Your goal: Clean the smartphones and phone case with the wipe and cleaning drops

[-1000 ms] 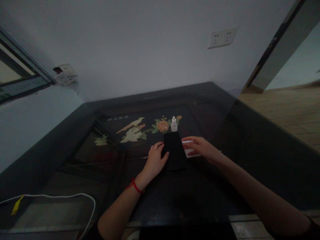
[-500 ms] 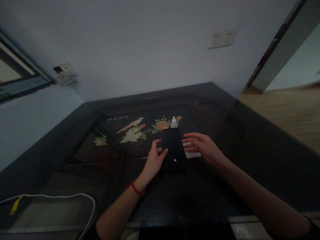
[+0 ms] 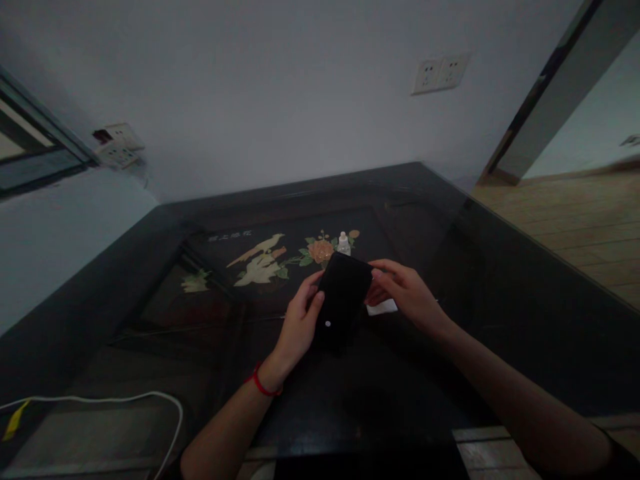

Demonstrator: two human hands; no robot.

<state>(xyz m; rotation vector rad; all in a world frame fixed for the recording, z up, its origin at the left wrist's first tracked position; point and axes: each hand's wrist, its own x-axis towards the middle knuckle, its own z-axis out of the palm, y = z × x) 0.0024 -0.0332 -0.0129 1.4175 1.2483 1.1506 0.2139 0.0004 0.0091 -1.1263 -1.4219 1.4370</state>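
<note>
A black smartphone (image 3: pixel 344 290) is tilted between my two hands, its dark face up with one small pale mark near the lower end. My left hand (image 3: pixel 301 317) is closed on its left edge, the thumb lying over the front. At the upper right corner, my right hand (image 3: pixel 403 292) pinches the edge between thumb and fingers. Just beyond the phone stands a small clear bottle (image 3: pixel 343 245) with a white cap, its lower part hidden. A white piece that looks like folded tissue or cloth (image 3: pixel 383 307) lies on the table beneath my right hand, partly covered.
The dark glossy table (image 3: pixel 430 220) bears a bird-and-flower picture (image 3: pixel 260 267) and meets the wall at its far edge. A white cable (image 3: pixel 100 400) with a yellow tag (image 3: pixel 15 420) runs across the lower left. Wall sockets (image 3: pixel 440 73) are at the upper right.
The phone has turned clockwise, its top end swinging right. My right hand, apart from it before, has closed on its upper right corner. The view has shifted slightly.
</note>
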